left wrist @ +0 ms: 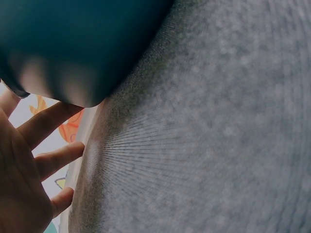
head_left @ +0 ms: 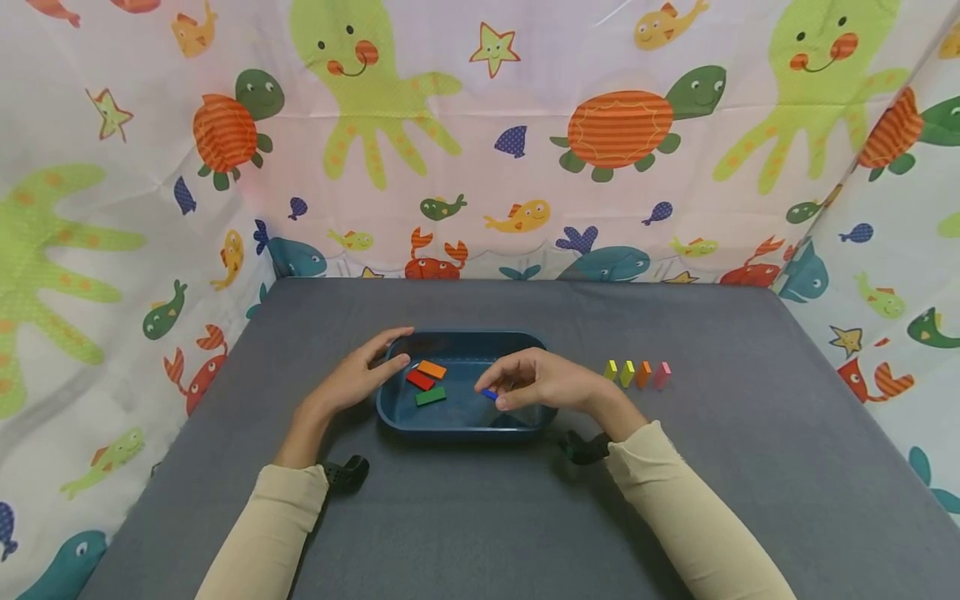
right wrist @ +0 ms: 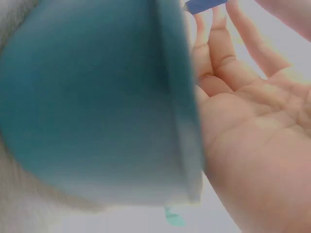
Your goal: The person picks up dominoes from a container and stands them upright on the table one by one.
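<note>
A dark blue tray (head_left: 465, 434) sits on the grey table. Inside its left half lie an orange block (head_left: 432, 369), a red block (head_left: 420, 380) and a green block (head_left: 431, 397). My left hand (head_left: 363, 372) rests at the tray's left end, thumb over the rim; in the left wrist view its other fingers (left wrist: 60, 160) spread out fairly straight beside the tray's outer wall. Over the tray's right half, my right hand (head_left: 551, 380) pinches a small blue block (head_left: 489, 394) between thumb and fingers. The right wrist view shows this blue block (right wrist: 205, 5) at the fingertips.
Right of the tray, a yellow block (head_left: 611, 370), a yellow-green block (head_left: 627, 374), an orange block (head_left: 643, 375) and a pink block (head_left: 662, 376) stand upright in a row. A sea-animal patterned curtain (head_left: 465, 167) closes off the table's back and sides.
</note>
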Tool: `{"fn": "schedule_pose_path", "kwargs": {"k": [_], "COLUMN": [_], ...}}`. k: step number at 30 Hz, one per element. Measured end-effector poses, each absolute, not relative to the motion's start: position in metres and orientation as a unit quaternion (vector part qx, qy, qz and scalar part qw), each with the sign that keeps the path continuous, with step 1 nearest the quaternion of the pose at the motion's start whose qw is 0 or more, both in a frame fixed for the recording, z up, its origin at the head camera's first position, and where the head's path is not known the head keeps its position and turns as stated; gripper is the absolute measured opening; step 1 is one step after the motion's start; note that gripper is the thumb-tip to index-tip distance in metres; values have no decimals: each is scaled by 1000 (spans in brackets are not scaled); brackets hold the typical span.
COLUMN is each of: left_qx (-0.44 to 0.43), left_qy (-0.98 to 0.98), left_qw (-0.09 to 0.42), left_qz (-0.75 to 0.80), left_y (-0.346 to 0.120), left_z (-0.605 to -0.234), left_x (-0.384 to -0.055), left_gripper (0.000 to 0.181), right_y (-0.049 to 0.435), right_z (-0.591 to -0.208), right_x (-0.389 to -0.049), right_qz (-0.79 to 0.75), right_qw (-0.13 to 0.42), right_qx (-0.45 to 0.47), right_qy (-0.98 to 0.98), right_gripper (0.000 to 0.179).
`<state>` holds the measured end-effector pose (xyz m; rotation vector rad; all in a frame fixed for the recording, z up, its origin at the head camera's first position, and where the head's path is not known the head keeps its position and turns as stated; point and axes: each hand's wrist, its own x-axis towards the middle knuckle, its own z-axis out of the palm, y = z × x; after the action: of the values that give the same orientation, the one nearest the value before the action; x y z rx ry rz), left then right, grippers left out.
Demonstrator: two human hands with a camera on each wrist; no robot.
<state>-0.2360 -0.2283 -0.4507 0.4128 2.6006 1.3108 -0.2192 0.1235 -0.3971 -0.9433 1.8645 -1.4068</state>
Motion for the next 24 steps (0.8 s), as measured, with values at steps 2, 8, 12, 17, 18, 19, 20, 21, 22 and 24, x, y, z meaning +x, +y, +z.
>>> {"fn": "schedule_pose_path", "kwargs": {"k": [2, 8, 12, 17, 18, 19, 20, 21, 22, 24], "left_qx": [139, 134, 140, 143, 142, 142, 143, 144, 145, 146], "left_qy": [880, 881, 882, 881, 880, 880, 880, 880, 880, 880], "left_qw": [102, 103, 101, 101, 101, 101, 101, 101, 101, 101], "left_qz": [441, 443, 439, 440, 441, 442, 442, 442, 442, 441], "left_y": [-228, -229, -229, -229, -229, -229, -229, -229, -228, -228], "left_z": [-451, -450, -449, -450, -450, -450, -449, -449, -449, -449], "left_x": [-236, -235, -234, -234, -234, -234, -234, -234, -234, -235], "left_gripper": [58, 56, 57, 56, 55, 55, 55, 56, 56, 56], "right_y": [131, 159, 183, 220, 228, 236, 244, 252, 260, 274], "right_z": [-394, -384, -377, -371, -371, -370, -370, -371, -371, -373], "right_x": [-219, -221, -222, -222, -222, -221, -221, -220, -220, -219], "right_qz": [-543, -573, -581, -583, -585, -590, -596, -604, -613, -631], "right_qw": [299, 263, 222, 152, 139, 127, 115, 104, 93, 73], "right_qx": [-342, -310, -295, -263, -258, -252, -246, -242, -239, -228], "right_qy": [706, 711, 725, 753, 756, 757, 755, 753, 747, 738], "right_gripper": [31, 32, 32, 31, 31, 31, 30, 30, 29, 28]}}
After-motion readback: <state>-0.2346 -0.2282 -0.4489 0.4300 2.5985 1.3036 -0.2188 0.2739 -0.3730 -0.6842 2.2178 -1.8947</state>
